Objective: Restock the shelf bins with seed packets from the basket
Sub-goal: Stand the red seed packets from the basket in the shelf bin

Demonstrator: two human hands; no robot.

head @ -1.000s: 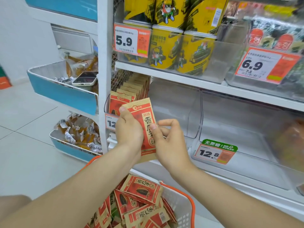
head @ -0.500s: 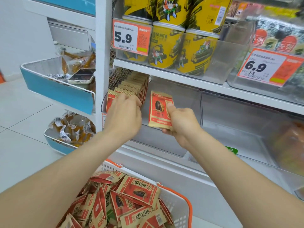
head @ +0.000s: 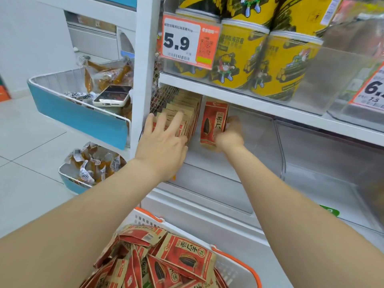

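**Spotter:** Far left, your left hand [head: 164,146] lies flat with the fingers straight and spread, pressing the standing row of tan-and-red paper seed packets [head: 182,115] toward the white shelf upright [head: 143,80].

**Coach:** Good brace. Lean that row left so a slot opens at its right end.

**Spotter:** Just right of the row, a single red paper seed packet [head: 213,125] stands upright inside the clear plastic shelf bin [head: 268,146].

**Coach:** Your right hand [head: 230,136] grips its lower right corner, though that part is blurred. Slide the packet left, face forward and flush to the row, and seat its bottom edge before you let go.

**Spotter:** Nearest you, the white plastic basket with orange handles [head: 232,271] is heaped with more packets.

**Coach:** Plenty left to shelve, I'd judge.
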